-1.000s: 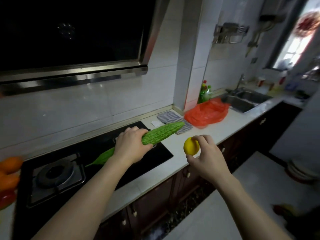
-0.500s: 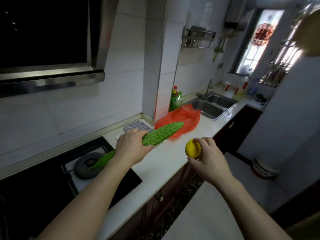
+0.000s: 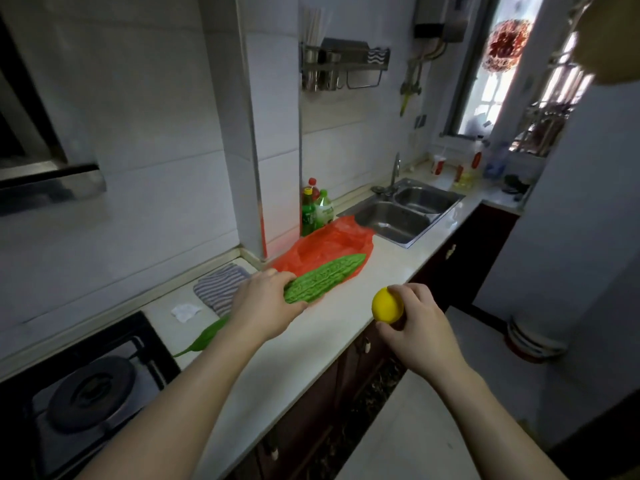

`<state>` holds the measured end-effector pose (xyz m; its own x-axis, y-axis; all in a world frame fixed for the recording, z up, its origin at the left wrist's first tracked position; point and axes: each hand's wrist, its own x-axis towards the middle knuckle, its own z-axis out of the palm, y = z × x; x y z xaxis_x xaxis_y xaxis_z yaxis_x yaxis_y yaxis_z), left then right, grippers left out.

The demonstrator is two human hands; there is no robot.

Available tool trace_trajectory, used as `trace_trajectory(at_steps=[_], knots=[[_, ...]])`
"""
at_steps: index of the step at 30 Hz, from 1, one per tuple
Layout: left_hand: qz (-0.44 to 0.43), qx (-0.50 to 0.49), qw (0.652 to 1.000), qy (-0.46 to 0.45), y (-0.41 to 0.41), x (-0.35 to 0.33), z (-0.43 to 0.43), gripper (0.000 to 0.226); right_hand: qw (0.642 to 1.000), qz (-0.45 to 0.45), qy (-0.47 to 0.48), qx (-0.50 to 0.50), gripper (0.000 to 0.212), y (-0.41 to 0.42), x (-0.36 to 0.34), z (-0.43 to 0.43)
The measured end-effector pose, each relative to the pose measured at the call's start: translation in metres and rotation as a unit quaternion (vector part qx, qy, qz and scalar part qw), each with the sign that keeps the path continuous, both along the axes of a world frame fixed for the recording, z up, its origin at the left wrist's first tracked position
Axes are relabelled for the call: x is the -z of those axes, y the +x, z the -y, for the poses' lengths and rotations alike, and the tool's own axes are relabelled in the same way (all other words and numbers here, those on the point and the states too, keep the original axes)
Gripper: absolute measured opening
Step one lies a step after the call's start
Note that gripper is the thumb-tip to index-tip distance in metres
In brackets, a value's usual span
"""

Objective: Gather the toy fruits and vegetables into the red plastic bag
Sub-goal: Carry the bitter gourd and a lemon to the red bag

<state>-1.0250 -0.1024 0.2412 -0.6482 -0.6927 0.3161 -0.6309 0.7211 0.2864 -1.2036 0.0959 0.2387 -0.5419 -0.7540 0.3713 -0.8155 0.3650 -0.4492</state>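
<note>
A red plastic bag (image 3: 329,244) lies crumpled on the white counter (image 3: 311,344), between the wall column and the sink. My left hand (image 3: 265,306) grips a long bumpy green toy bitter gourd (image 3: 325,279) round its middle; its tip reaches over the bag's near edge and its thin stem end (image 3: 204,339) trails back toward the stove. My right hand (image 3: 414,325) holds a yellow toy lemon (image 3: 387,305) above the counter's front edge, to the right of the gourd and short of the bag.
A steel double sink (image 3: 408,211) with a tap sits beyond the bag. Green bottles (image 3: 317,211) stand against the column. A striped cloth (image 3: 221,287) and a white scrap (image 3: 185,311) lie on the counter. The gas hob (image 3: 86,396) is at lower left; dark cabinets run below.
The view has swung right, away from the hob. Both hands have carried the gourd and the lemon along the counter toward the red bag, and the gourd's tip now overlaps the bag.
</note>
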Motion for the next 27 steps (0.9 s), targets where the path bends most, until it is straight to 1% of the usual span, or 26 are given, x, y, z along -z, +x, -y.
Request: trace_trajectory(at_steps=[2, 6, 13, 19, 25, 27], knots=[[0.002, -0.009, 1.0, 0.002, -0.032, -0.004, -0.007, 0.054, 1.0, 0.002, -0.003, -0.012, 0.059, -0.036, -0.001, 0.001], [0.007, -0.045, 0.999, -0.004, -0.088, -0.011, -0.015, 0.048, 0.999, 0.003, -0.013, -0.042, 0.059, -0.102, -0.008, 0.006], [0.005, -0.091, 0.996, -0.004, -0.148, -0.013, -0.004, 0.042, 0.995, 0.016, 0.001, -0.095, 0.059, -0.172, -0.012, 0.032], [0.012, -0.101, 0.995, 0.004, -0.193, 0.001, 0.037, 0.04, 0.992, 0.021, 0.011, -0.12, 0.058, -0.216, -0.005, 0.077], [-0.017, -0.116, 0.992, 0.046, -0.247, 0.025, 0.098, 0.055, 0.991, 0.012, 0.04, -0.126, 0.058, -0.27, 0.006, 0.138], [-0.025, -0.117, 0.991, 0.062, -0.265, 0.031, 0.12, 0.056, 0.991, 0.003, 0.052, -0.12, 0.058, -0.287, 0.007, 0.159]])
